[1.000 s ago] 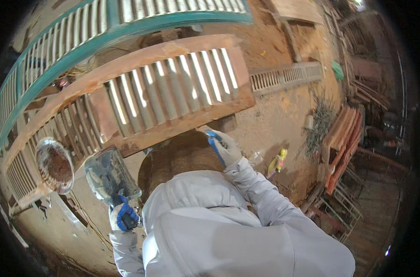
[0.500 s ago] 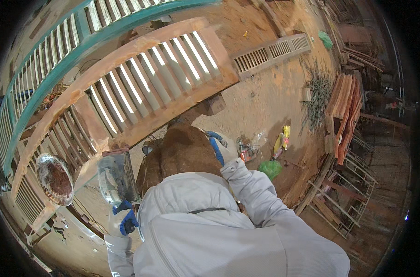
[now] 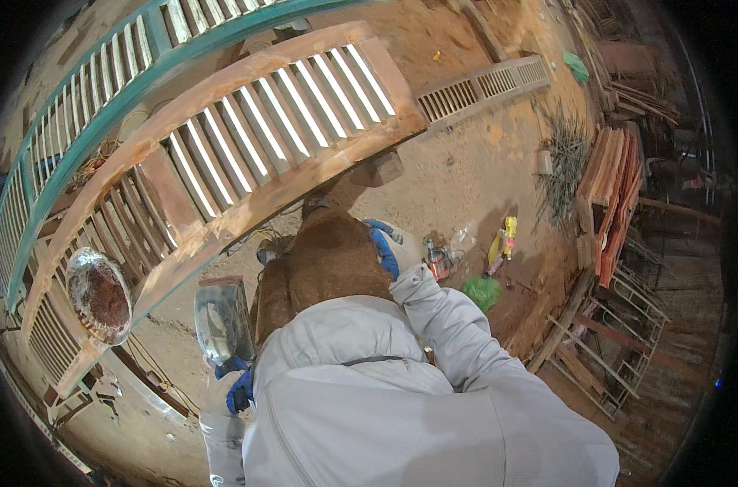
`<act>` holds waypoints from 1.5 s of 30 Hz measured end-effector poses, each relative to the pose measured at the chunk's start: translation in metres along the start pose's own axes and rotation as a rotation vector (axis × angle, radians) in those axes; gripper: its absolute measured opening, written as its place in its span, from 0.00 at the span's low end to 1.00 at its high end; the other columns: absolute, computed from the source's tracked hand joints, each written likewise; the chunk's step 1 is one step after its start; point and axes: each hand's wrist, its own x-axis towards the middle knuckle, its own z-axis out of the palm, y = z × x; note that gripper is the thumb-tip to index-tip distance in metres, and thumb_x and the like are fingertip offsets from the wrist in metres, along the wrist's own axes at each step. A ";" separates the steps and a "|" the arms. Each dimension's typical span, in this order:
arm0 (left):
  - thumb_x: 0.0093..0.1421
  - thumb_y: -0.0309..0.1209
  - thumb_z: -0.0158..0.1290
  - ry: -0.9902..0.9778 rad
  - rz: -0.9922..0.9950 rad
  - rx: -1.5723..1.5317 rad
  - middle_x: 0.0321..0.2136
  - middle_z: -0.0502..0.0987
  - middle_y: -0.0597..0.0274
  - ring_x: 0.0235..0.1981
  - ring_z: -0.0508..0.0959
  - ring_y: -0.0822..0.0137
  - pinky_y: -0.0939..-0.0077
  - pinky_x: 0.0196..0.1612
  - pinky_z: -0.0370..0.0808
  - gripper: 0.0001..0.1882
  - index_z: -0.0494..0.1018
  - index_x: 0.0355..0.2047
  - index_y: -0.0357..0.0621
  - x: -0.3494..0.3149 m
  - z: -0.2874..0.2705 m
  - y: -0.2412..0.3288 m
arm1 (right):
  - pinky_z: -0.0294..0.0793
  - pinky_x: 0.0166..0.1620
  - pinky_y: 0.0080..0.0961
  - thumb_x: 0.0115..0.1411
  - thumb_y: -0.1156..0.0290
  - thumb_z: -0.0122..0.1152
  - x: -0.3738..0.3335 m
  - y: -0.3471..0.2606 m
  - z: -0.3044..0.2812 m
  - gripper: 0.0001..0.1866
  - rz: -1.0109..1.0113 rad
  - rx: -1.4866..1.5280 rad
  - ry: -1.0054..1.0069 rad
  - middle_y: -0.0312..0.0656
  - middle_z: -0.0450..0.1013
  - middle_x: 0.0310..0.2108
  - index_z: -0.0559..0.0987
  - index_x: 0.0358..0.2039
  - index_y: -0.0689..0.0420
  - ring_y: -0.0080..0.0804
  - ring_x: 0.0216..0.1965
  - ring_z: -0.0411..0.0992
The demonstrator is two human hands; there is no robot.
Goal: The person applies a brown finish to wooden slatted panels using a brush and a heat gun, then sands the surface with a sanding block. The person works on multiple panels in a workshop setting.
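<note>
My left hand [image 3: 238, 388], in a blue-and-white work glove, is low on my left side. Its fingers are curled at the near end of a clear, glossy, box-like container [image 3: 221, 323] with a brown far edge; what lies inside it I cannot make out. My right hand [image 3: 385, 248], gloved the same way, rests along the side of my brown-clad leg [image 3: 328, 256], fingers extended and holding nothing visible. Ahead of me a long brown wooden louvred panel [image 3: 182, 174] slants across. A round metal basin [image 3: 99, 296] with reddish-brown contents stands on the panel's near left part.
Beyond the panel stands a green-framed louvred panel [image 3: 166, 58]. A smaller louvred frame [image 3: 476, 91] lies ahead right. On the ground at right are a yellow-and-pink item [image 3: 505, 238], a green bag [image 3: 481, 292], a twig pile [image 3: 560, 166], stacked planks [image 3: 604, 195] and a metal rack [image 3: 625, 349].
My view has shifted slightly, so the surroundings sit a little further right. The left hand stays at the clear container, and the right hand remains beside my leg.
</note>
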 end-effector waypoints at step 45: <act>0.55 0.28 0.56 0.950 -0.125 -1.346 0.22 0.75 0.65 0.21 0.75 0.62 0.67 0.24 0.75 0.03 0.73 0.30 0.51 0.037 0.144 -0.139 | 0.57 0.17 0.16 0.63 0.65 0.64 0.169 -0.163 0.069 0.20 0.246 0.076 -0.630 0.29 0.69 0.21 0.77 0.54 0.60 0.16 0.16 0.62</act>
